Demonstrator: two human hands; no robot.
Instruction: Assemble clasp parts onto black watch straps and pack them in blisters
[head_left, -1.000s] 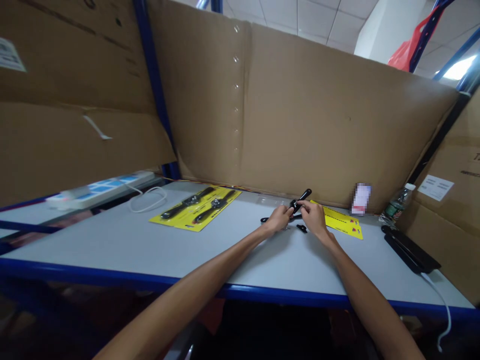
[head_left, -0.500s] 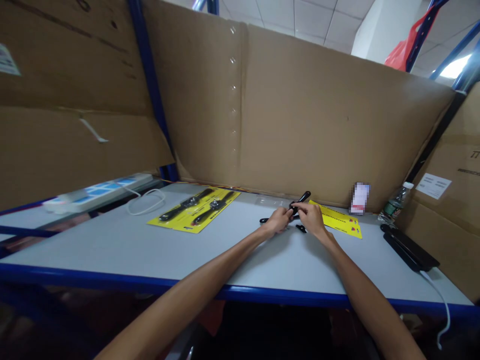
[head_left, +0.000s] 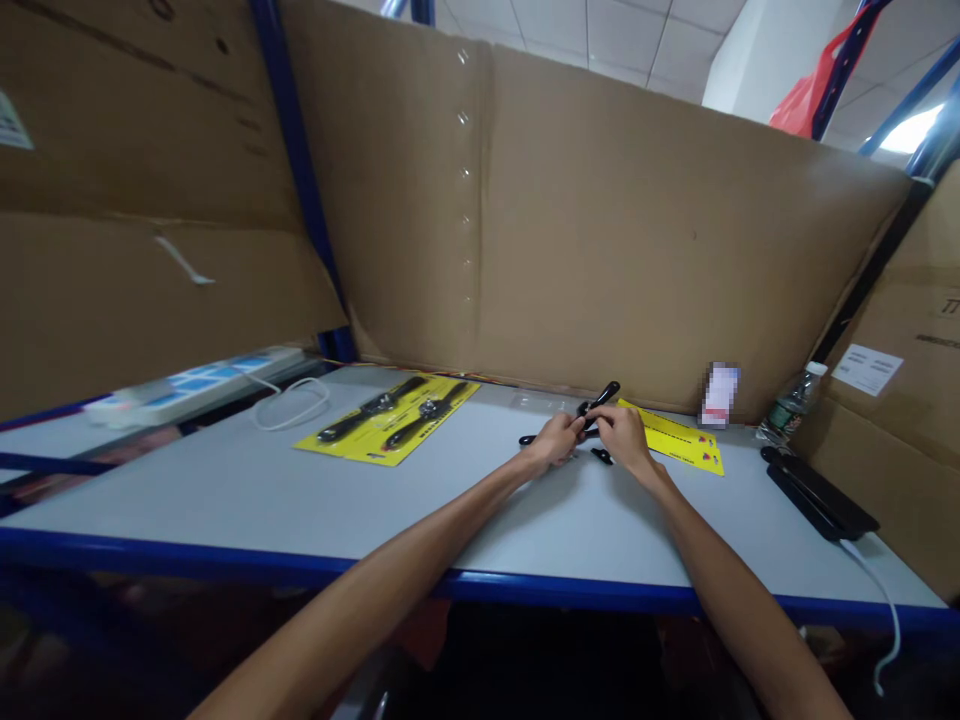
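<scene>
Glossy black, a slim handle [head_left: 604,395] is pinched by fingers of the left hand [head_left: 556,439] and right hand [head_left: 625,434].

My left hand [head_left: 556,438] and right hand [head_left: 622,432] on a glossy black rod-shaped tool [head_left: 605,393], right of centre.
Yellow cardboard packs [head_left: 361,438] lie centre-left.

Cardboard panel [head_left: 600,230] is standing at 12 o'clock, red bag [head_left: 799,108] is showing at 2. Bottle [head_left: 787,415] (white-capped) is sitting at 3, black device [head_left: 832,495] is lying near 4, white cord [head_left: 894,615] trailing. Power strip [head_left: 202,385] is resting at 9.
</scene>
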